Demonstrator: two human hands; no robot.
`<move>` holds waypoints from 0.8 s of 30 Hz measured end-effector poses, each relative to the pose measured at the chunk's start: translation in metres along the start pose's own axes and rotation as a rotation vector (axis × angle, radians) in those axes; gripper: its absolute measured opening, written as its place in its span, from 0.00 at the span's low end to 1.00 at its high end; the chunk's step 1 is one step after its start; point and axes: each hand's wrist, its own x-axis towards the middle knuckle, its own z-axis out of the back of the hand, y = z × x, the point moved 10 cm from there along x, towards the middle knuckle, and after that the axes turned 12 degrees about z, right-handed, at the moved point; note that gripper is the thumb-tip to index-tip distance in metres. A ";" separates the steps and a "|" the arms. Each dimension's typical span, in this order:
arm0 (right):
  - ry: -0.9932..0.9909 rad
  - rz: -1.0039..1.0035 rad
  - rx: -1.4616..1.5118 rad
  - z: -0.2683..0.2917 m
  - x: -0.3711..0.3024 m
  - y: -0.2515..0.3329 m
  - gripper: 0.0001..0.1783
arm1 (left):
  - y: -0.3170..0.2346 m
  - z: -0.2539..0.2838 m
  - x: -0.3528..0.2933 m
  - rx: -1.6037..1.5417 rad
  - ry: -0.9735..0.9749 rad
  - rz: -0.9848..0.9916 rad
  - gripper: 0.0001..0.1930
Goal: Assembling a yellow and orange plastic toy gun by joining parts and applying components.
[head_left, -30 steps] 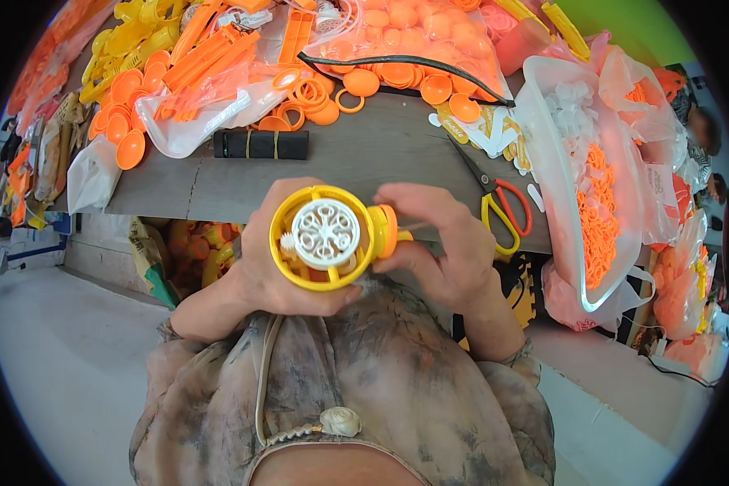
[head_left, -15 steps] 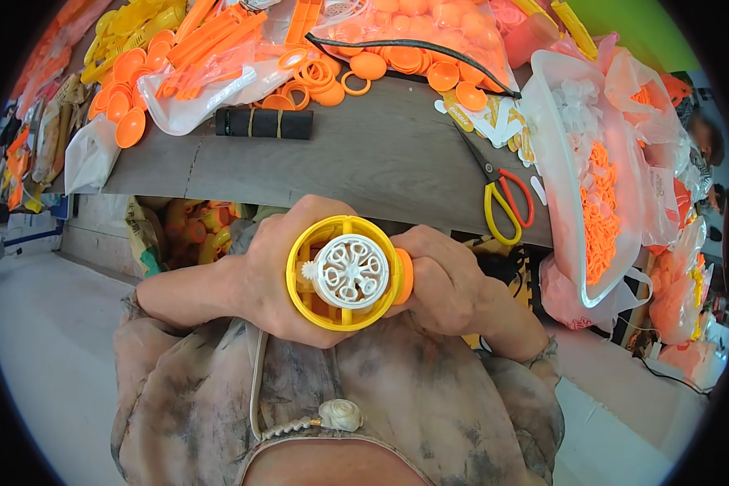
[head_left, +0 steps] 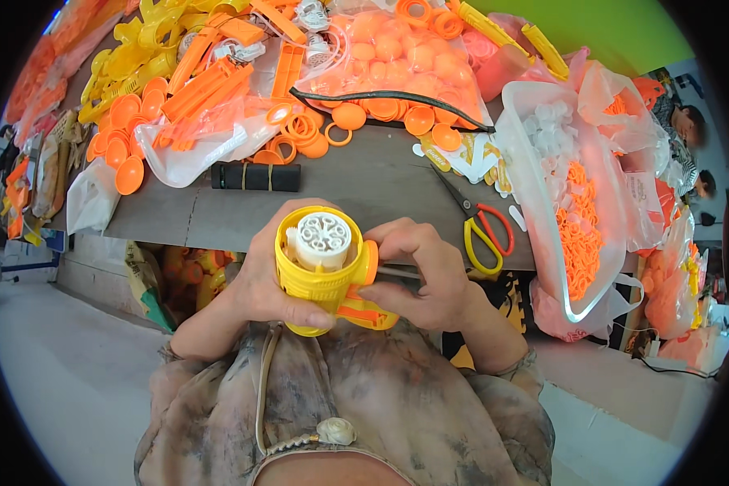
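A yellow toy bubble gun [head_left: 312,283] is held upright in front of my chest, its open round mouth facing up. Inside the mouth sits a white bubble wheel [head_left: 324,233] with several looped holes. My left hand [head_left: 261,279] wraps the barrel from the left, thumb across its near side. On the right, my right hand [head_left: 433,275] closes on the gun's side, index finger and thumb around an orange round cap [head_left: 371,262]. Below the cap, an orange strip [head_left: 363,313] shows along the yellow handle, which points toward the lower right.
On the grey table [head_left: 356,170] lie a dark cylinder with bands [head_left: 255,176] and scissors [head_left: 482,231] with red and yellow handles. Orange and yellow plastic parts [head_left: 211,97] are heaped behind. A white tub [head_left: 575,306] holds orange pieces. A bin of parts [head_left: 190,279] stands below the table edge.
The bubble gun has tipped, so its side and handle now show. My right fingers have opened out from a curled grip to the cap. The view has shifted, with more table showing.
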 end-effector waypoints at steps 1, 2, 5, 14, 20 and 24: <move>-0.036 -0.041 0.024 0.001 0.002 -0.006 0.23 | 0.005 0.006 0.003 -0.003 -0.033 0.025 0.46; -0.039 -0.042 0.017 0.000 0.004 -0.008 0.23 | 0.008 0.012 0.005 -0.005 -0.065 0.049 0.45; -0.026 -0.195 0.040 0.005 0.011 -0.031 0.20 | 0.019 0.024 0.010 -0.046 -0.111 0.107 0.42; -0.177 -0.324 -0.708 0.158 0.066 -0.086 0.11 | 0.036 0.028 0.019 -0.459 -0.038 0.130 0.45; -0.050 -0.247 -1.122 0.218 0.140 -0.148 0.13 | 0.061 0.036 0.028 -0.465 -0.047 0.192 0.39; 0.102 -0.456 -1.134 0.222 0.163 -0.239 0.14 | 0.068 0.041 0.028 -0.376 -0.060 0.126 0.39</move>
